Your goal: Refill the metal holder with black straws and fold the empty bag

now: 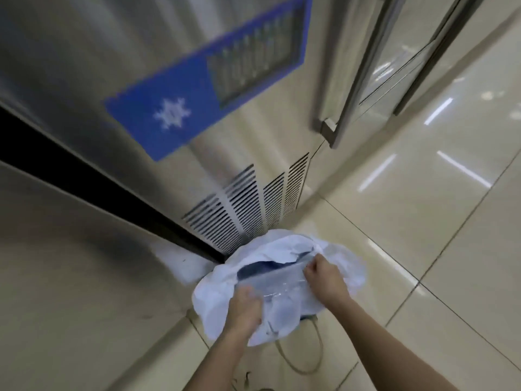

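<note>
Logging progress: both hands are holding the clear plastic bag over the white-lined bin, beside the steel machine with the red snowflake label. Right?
Not quite: the head view shows the snowflake label is blue, not red. Both the left hand and right hand do hold the clear plastic bag over the white-lined bin.

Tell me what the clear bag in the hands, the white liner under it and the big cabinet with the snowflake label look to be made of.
Clear bag: thin glossy plastic film, see-through with bright crinkle glints.
White liner: probably thin matte plastic sheeting, soft, rumpled and slightly translucent.
Cabinet: likely brushed stainless steel, grey with streaky vertical sheen and slotted vents; motion blur leaves the finish uncertain.
</note>
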The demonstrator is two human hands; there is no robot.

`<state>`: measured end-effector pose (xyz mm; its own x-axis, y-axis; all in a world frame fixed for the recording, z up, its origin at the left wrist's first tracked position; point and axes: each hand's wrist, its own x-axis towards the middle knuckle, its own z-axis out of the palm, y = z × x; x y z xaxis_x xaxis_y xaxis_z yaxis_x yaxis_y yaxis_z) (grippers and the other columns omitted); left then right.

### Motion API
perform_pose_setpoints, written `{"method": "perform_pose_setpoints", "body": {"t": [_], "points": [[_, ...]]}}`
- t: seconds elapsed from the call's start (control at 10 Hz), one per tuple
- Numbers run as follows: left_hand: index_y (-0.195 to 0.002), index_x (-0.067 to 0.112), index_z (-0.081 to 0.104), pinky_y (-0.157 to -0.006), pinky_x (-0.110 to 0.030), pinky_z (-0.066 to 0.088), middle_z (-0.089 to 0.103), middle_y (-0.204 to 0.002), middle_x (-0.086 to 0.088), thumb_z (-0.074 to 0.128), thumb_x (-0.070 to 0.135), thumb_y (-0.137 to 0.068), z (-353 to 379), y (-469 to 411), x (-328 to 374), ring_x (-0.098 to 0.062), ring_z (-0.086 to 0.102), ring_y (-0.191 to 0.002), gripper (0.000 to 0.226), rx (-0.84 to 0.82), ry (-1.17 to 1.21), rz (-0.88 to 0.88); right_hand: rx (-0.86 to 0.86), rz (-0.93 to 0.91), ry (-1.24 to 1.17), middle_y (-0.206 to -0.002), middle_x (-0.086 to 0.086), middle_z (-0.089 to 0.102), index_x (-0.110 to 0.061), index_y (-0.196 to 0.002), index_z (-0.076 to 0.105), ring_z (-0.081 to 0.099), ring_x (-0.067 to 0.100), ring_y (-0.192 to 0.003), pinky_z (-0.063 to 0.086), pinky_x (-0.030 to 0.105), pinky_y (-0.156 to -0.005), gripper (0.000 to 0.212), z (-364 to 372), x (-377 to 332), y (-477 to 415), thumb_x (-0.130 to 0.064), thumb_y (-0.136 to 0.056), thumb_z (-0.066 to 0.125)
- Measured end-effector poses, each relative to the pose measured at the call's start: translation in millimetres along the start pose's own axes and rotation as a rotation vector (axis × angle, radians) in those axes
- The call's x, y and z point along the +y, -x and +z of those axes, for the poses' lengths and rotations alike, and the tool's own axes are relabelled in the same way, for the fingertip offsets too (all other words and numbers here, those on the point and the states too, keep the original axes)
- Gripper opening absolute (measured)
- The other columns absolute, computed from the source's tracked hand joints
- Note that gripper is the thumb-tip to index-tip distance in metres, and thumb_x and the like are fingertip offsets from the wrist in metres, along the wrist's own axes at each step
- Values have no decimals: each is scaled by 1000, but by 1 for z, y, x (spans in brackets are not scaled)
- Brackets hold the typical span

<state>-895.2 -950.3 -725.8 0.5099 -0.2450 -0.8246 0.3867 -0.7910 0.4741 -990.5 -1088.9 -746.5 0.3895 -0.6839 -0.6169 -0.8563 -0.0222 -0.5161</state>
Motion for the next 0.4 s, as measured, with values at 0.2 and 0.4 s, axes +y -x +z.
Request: {"method": "perform_pose_setpoints", "body": {"t": [0.2, 0.4], "points": [[-124, 11, 47, -101, -33, 31, 37, -136, -14, 39, 36, -91, 26, -59, -17, -29, 34, -125, 42, 137, -1166, 322, -98, -183, 719, -134, 17, 46, -6, -123, 50, 42, 31, -125, 40, 36, -92, 36, 48, 6, -42, -16, -91, 38], [-119, 15, 51, -102, -35, 28, 48, -129, -10, 38, 35, -90, 22, -33, 19, -27, 40, -121, 37, 142, -1241, 607, -13, -429, 831, -115, 17, 55, -6, -100, 62, 49, 28, -110, 39, 35, -88, 23, 34, -12, -26, -20, -86, 50]]}}
